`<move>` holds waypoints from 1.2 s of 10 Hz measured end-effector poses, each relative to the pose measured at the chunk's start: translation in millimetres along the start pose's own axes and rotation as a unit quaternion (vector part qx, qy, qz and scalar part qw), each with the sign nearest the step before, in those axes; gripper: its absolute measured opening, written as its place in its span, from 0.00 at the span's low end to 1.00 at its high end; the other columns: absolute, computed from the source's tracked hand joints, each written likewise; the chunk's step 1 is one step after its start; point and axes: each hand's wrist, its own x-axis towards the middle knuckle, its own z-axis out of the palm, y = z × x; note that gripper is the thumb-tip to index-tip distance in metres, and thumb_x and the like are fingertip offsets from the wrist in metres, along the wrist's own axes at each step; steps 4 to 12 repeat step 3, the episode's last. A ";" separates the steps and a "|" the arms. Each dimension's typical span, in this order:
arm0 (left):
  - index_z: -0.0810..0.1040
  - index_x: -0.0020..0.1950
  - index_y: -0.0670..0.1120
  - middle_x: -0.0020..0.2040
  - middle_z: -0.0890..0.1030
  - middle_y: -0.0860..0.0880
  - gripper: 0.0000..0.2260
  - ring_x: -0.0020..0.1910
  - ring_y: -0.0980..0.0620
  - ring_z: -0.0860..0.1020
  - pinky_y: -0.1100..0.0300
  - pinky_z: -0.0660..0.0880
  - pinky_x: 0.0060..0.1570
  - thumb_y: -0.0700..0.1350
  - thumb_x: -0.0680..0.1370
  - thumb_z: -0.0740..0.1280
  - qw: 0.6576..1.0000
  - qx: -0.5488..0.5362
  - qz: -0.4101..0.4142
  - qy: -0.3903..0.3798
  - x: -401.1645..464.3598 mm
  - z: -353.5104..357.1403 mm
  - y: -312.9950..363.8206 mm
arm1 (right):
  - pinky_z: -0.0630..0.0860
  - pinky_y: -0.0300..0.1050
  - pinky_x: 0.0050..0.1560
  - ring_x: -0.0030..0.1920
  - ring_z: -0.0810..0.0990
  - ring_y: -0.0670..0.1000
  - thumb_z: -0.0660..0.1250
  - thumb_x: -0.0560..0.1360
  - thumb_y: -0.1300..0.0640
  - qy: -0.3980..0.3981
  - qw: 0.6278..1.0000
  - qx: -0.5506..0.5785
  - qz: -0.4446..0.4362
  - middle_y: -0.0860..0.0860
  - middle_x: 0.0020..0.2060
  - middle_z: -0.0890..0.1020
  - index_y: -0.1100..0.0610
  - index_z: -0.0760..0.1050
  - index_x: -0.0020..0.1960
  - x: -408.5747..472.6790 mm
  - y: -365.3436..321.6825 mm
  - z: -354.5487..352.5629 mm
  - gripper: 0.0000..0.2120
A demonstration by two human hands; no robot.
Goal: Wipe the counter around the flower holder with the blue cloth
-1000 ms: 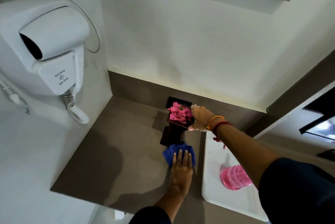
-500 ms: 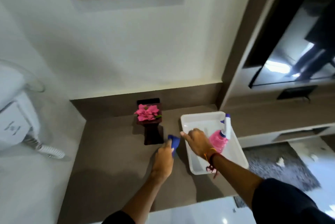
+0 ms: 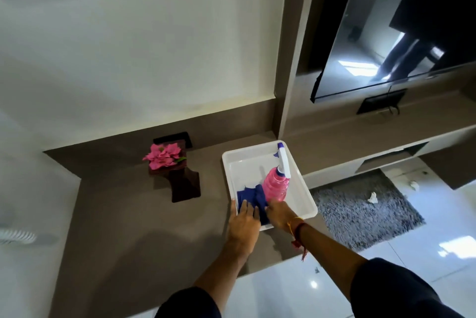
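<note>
The blue cloth (image 3: pixel 251 196) lies crumpled in the near left corner of a white tray (image 3: pixel 304 198) on the brown counter (image 3: pixel 123 227). My left hand (image 3: pixel 243 223) rests flat on the cloth's near part, fingers spread over the tray's rim. My right hand (image 3: pixel 279 213) touches the cloth's right side, just below a pink spray bottle (image 3: pixel 275 186). The dark wooden flower holder (image 3: pixel 181 182) with pink flowers (image 3: pixel 163 155) stands upright to the left of the tray, apart from both hands.
A dark socket plate (image 3: pixel 173 138) sits on the wall strip behind the flowers. A wall-mounted TV (image 3: pixel 401 34) hangs at the upper right over a lower shelf (image 3: pixel 360 134). A grey rug (image 3: pixel 360 212) lies on the glossy white floor.
The view swung right. My left hand carried the blue cloth from beside the flower holder into the white tray. My right hand left the holder and came down onto the cloth.
</note>
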 end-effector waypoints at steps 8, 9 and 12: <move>0.69 0.70 0.47 0.65 0.76 0.47 0.19 0.66 0.48 0.70 0.43 0.55 0.73 0.45 0.78 0.64 0.993 -0.055 -0.010 0.103 6.4 -73.4 -38.6 | 0.78 0.55 0.61 0.58 0.81 0.60 0.60 0.77 0.60 0.090 0.979 -0.112 -0.144 0.58 0.58 0.82 0.58 0.75 0.63 -26.3 -49.8 -36.3 0.15; 0.69 0.70 0.47 0.65 0.76 0.47 0.19 0.66 0.48 0.70 0.43 0.55 0.73 0.45 0.78 0.64 0.993 -0.055 -0.010 0.103 6.4 -73.4 -38.6 | 0.78 0.55 0.61 0.58 0.81 0.60 0.60 0.77 0.60 0.090 0.979 -0.112 -0.144 0.58 0.58 0.82 0.58 0.75 0.63 -26.3 -49.8 -36.3 0.15; 0.69 0.70 0.47 0.65 0.76 0.47 0.19 0.66 0.48 0.70 0.43 0.55 0.73 0.45 0.78 0.64 0.993 -0.055 -0.010 0.103 6.4 -73.4 -38.6 | 0.78 0.55 0.61 0.58 0.81 0.60 0.60 0.77 0.60 0.090 0.979 -0.112 -0.144 0.58 0.58 0.82 0.58 0.75 0.63 -26.3 -49.8 -36.3 0.15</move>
